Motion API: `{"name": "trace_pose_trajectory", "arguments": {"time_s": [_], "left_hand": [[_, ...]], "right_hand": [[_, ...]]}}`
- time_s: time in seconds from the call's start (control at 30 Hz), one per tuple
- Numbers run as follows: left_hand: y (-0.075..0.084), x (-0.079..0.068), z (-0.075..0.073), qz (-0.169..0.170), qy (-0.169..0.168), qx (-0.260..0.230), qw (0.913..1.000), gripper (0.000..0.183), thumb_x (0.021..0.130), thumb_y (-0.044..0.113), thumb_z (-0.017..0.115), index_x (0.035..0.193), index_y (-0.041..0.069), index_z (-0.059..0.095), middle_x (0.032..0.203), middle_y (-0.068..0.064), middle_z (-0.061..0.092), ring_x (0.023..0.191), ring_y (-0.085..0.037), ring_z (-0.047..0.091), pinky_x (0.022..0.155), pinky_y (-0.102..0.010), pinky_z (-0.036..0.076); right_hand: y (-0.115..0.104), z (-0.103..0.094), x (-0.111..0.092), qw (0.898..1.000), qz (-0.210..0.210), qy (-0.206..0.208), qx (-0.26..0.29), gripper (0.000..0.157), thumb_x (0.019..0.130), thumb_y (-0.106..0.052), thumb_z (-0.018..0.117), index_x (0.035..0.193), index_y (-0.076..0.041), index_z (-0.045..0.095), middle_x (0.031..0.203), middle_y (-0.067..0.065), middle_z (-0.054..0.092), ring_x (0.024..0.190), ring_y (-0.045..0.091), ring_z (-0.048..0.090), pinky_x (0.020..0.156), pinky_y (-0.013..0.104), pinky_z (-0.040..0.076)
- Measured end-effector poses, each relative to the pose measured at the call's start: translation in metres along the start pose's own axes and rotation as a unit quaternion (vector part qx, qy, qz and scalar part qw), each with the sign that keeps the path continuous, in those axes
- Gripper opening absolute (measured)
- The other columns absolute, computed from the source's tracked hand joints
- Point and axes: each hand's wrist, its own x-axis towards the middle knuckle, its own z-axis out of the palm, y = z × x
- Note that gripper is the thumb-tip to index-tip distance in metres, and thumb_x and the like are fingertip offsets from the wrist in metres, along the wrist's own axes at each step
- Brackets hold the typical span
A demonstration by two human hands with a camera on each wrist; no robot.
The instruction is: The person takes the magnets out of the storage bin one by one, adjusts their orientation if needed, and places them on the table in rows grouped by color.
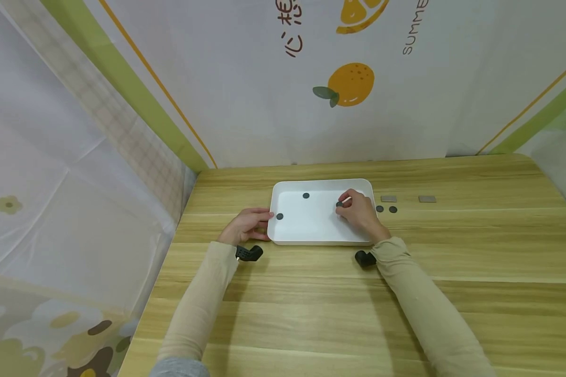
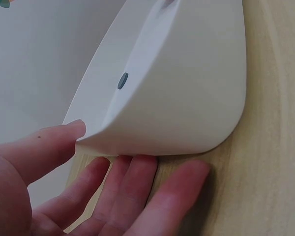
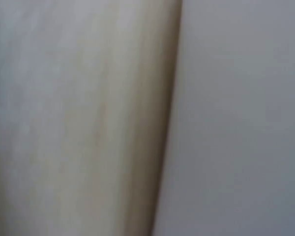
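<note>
A shallow white tray (image 1: pixel 320 243) rests on the wooden table. At its left end my left hand (image 1: pixel 246 224) holds it, the thumb (image 2: pixel 64 135) on the rim and the other fingers against the outer wall. Over the right part of the tray, my right hand (image 1: pixel 360 210) pinches a small dark round disc (image 1: pixel 339 204) between thumb and fingertips. Two similar discs lie inside the tray, one disc (image 1: pixel 306 195) toward the back and one disc (image 1: pixel 280 216) near the left wall. The right wrist view is blurred, with the pale tray wall (image 3: pixel 236 118) filling its right side.
Right of the tray lie two more dark discs, one disc (image 1: pixel 379 209) close to the tray wall and another disc (image 1: pixel 393 209) beside it. Behind them are two flat grey rectangular pieces, one piece (image 1: pixel 389 199) nearer and one piece (image 1: pixel 426 199) farther right. A printed curtain (image 1: pixel 245 104) hangs behind the table.
</note>
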Motion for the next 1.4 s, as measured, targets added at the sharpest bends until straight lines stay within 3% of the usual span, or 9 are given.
{"name": "trace_pose_trajectory", "arguments": {"time_s": [0.27, 0.67, 1.4], "left_hand": [[-0.003, 0.0, 0.0, 0.011, -0.007, -0.004, 0.9999, 0.05, 0.097, 0.017, 0.06, 0.142, 0.004, 0.044, 0.12, -0.013, 0.062, 0.092, -0.019, 0.066, 0.078, -0.041, 0.06], [-0.003, 0.0, 0.001, 0.001, 0.0, -0.002, 1.0, 0.052, 0.097, 0.018, 0.06, 0.143, 0.005, 0.042, 0.126, -0.016, 0.06, 0.093, -0.019, 0.065, 0.074, -0.039, 0.06], [-0.004, 0.003, 0.0, 0.011, 0.0, -0.008, 0.9999, 0.05, 0.096, 0.017, 0.061, 0.141, 0.004, 0.044, 0.124, -0.015, 0.062, 0.091, -0.018, 0.067, 0.076, -0.042, 0.06]], "right_hand": [[0.002, -0.001, -0.002, 0.999, -0.01, -0.008, 0.033, 0.026, 0.088, -0.014, 0.065, 0.113, -0.007, 0.064, 0.096, 0.013, 0.067, 0.085, 0.022, 0.058, 0.072, 0.026, 0.044], [-0.001, -0.005, -0.007, 0.997, -0.033, -0.043, 0.057, 0.03, 0.086, -0.011, 0.068, 0.114, -0.002, 0.062, 0.097, 0.015, 0.066, 0.083, 0.022, 0.06, 0.069, 0.024, 0.047], [-0.008, -0.013, -0.011, 0.997, -0.054, -0.028, 0.038, 0.027, 0.088, -0.012, 0.068, 0.113, -0.004, 0.062, 0.097, 0.015, 0.067, 0.081, 0.022, 0.057, 0.068, 0.026, 0.042]]}}
